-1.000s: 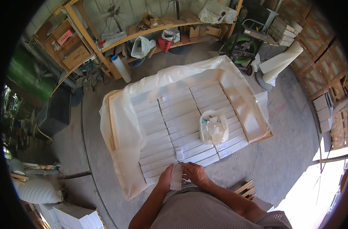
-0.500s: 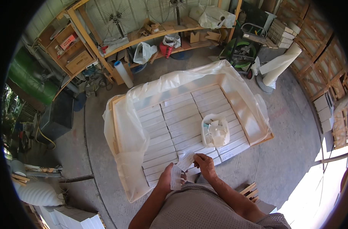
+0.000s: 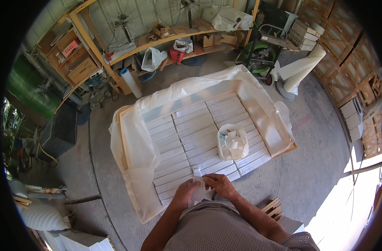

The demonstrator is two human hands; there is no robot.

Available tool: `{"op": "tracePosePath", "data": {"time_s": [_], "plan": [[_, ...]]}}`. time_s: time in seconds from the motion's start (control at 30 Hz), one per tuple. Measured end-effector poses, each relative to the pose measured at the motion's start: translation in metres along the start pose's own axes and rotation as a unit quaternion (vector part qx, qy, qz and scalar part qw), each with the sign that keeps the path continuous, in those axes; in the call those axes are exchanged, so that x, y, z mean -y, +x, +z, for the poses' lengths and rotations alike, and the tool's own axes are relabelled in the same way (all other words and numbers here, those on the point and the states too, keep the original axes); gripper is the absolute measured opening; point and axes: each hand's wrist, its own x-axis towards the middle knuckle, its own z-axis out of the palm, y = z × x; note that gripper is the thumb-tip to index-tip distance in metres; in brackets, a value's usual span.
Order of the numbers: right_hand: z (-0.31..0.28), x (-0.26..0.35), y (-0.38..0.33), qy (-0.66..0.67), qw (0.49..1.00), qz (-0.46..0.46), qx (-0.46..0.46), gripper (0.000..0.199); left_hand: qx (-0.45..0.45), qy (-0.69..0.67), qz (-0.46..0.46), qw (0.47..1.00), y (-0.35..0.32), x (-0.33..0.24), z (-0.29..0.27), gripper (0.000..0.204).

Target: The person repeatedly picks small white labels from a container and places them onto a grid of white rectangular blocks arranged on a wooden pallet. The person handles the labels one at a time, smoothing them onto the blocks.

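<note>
From where I stand, the person in the grey mesh shirt (image 3: 241, 224) has both hands together just in front of the body, at the near edge of a big lined crate. The left hand (image 3: 185, 193) is closed around some pale slips (image 3: 198, 190), and the right hand (image 3: 222, 185) has fingertips drawn into a pinch at their upper edge; I can't tell how many layers that grip takes. My reading is that the step in hand is parting or peeling one thin piece from the rest. The next move would call for a light, steady pinch on the right and a firm hold on the left, so nothing bends or sticks to itself. The slips look thin, flat and slightly see-through. Beyond them lie long white cartons (image 3: 195, 121), smooth and straight-edged, set side by side in three columns. A soft-cornered white tub (image 3: 245, 146) sits on top of them, full of crumpled paper scraps (image 3: 232, 141). Milky plastic sheeting (image 3: 141, 184) hangs in loose wrinkles over the crate's plain timber frame (image 3: 121, 138), and the concrete floor (image 3: 312, 138) around it is grey and scored with lines.
</note>
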Motion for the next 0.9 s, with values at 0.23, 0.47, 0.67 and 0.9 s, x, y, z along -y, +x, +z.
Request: {"op": "tracePosePath", "data": {"time_s": [0.23, 0.47, 0.67, 0.9], "plan": [[-0.005, -0.015, -0.002, 0.265, 0.958, 0.065, 0.09, 0.035, 0.014, -0.046, 0.008, 0.999, -0.007, 0.005, -0.008, 0.031], [0.002, -0.028, 0.001, 0.26, 0.958, 0.078, 0.092, 0.031, 0.017, -0.003, 0.009, 1.0, -0.012, 0.005, -0.011, 0.037], [0.007, -0.009, -0.006, 0.119, 0.989, 0.053, 0.067, 0.03, -0.024, 0.111, 0.025, 0.993, -0.011, 0.01, -0.021, 0.055], [0.005, -0.009, -0.008, 0.086, 0.992, 0.06, 0.063, 0.032, -0.028, 0.114, 0.027, 0.993, -0.019, -0.001, -0.014, 0.051]]}}
